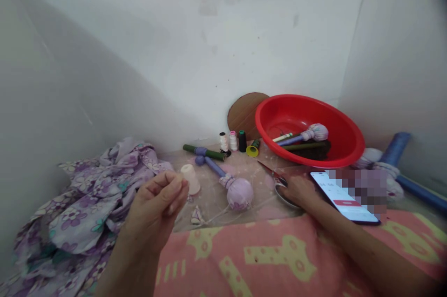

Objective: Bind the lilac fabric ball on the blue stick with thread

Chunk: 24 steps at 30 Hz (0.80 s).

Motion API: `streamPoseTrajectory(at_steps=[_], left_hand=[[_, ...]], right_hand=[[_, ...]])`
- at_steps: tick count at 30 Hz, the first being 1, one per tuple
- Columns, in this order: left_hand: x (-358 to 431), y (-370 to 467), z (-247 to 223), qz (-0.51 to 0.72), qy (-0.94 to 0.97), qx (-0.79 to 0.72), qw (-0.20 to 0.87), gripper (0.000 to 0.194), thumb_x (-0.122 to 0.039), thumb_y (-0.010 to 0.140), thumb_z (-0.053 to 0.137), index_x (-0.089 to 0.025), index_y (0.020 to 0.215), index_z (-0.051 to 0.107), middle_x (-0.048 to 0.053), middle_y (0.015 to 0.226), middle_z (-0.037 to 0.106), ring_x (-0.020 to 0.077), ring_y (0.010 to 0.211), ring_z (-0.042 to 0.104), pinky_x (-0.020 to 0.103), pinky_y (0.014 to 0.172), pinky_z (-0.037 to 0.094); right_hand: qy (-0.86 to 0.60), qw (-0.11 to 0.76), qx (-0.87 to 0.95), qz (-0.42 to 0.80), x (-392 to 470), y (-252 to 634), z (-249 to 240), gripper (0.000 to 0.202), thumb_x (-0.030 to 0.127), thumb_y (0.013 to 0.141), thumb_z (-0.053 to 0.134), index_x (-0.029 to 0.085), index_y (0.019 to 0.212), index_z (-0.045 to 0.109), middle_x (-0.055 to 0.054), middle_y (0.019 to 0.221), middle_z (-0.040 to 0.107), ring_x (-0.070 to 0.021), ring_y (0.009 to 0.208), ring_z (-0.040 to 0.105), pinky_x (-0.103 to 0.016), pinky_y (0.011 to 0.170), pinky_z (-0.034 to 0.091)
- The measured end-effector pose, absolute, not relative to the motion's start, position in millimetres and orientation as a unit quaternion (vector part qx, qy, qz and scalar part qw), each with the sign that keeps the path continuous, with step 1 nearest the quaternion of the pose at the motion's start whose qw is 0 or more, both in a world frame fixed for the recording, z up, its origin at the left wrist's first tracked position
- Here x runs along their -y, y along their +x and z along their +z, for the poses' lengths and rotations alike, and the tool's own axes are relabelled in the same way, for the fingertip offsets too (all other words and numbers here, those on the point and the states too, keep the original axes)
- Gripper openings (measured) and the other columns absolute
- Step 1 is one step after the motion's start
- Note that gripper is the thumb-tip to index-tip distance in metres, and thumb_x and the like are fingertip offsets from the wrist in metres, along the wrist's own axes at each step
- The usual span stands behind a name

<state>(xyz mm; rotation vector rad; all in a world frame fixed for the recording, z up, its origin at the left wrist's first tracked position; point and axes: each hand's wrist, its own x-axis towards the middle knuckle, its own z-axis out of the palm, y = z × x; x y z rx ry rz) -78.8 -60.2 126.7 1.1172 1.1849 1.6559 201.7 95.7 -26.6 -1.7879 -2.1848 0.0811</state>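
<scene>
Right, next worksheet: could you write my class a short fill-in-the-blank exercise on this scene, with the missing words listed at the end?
1. The hand at the scissors is the person's ____ hand.
2. The large basin is ____ in colour.
3. Of the three small spools standing in a row, the one on the picture's right is mainly ____.
4. The cloth heaped at the picture's left is printed with ____.

Missing words: right; red; black; flowers.
</scene>
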Motion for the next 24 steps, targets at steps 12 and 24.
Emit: streamPoseTrajectory(at_steps=[12, 24], left_hand=[[51.9, -27.6, 138.3, 0.634, 0.496, -0.356, 0.475, 0.018, -0.024, 0.067, 0.061, -0.016, 0.054, 0.052, -0.005, 0.039, 0.044, 0.0057, 0.039, 0.035, 0.019, 0.041, 0.024], [62.8, -73.0, 133.2, 0.677, 0.445, -0.293, 0.509, 0.020, -0.020, 0.069, 0.061, -0.016, 0.055, 0.047, -0.005, 0.047, 0.043, 0.0057, 0.046, 0.040, 0.015, 0.043, 0.034]], right_hand=[[-0.242, 0.336, 0.759, 0.502, -9.2, 125.8, 83.2, 0.037, 0.033, 0.079, 0.047, 0.021, 0.113, 0.050, -0.006, 0.110, 0.054, -0.0171, 0.099, 0.049, -0.030, 0.081, 0.040], [-0.272, 0.265, 0.769, 0.514, 0.8, 183.1, 107.4, 0.025, 0.036, 0.075, 0.055, 0.014, 0.065, 0.059, 0.005, 0.050, 0.038, -0.0043, 0.045, 0.030, -0.018, 0.040, 0.022]])
